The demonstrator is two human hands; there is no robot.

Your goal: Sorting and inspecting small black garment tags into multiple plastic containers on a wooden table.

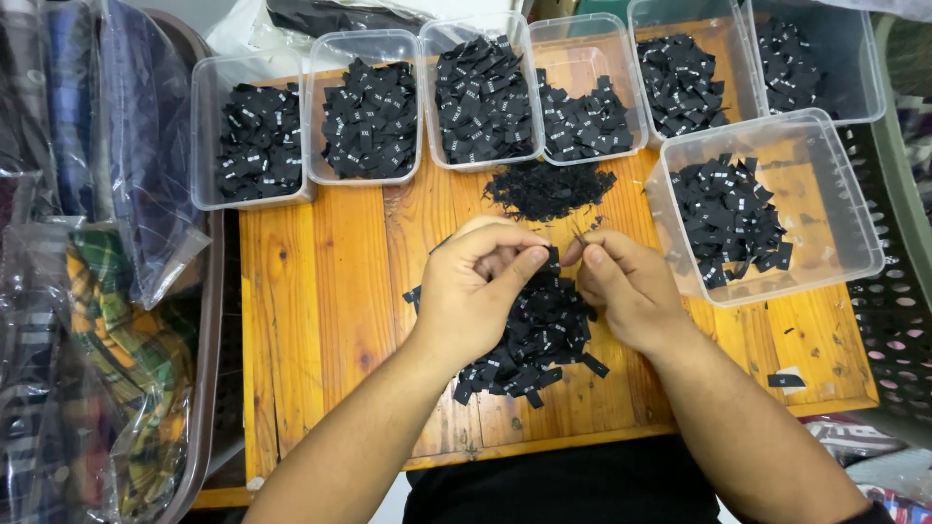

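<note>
Both hands are meeting at the centre of the frame, above a wooden board (330, 320). The left hand (476, 291) is curling with thumb and forefinger pressed together, pinching a small black fabric label (552, 258) at its upper edge. The right hand (626, 286) is coming in from the right, its fingertips (594, 256) closing on a thin dark bit just beside the same label; whether that bit is a thread or a label edge cannot be told. The two hands are nearly touching at the pinch point.

Directly under the hands, a loose pile of black labels (539, 340) is lying on the board, spreading toward lower centre. Each label is showing a small white mark, too small to make out. Above the hands, at upper centre, a heap of fine black thread scraps (549, 189) is sitting on the wood.

Along the top of the frame, a row of clear plastic tubs (204, 107) is standing side by side, each partly filled with black labels. One more clear tub (854, 223) is resting at the right of the board, tilted slightly, with labels gathered in its left half. A few stray labels (784, 380) are lying at lower right of the board.

At the left edge of the frame, folded plaid garments in clear bags (116, 320) are stacking up in a brown bin. A perforated crate wall (898, 330) is showing at the right edge.
</note>
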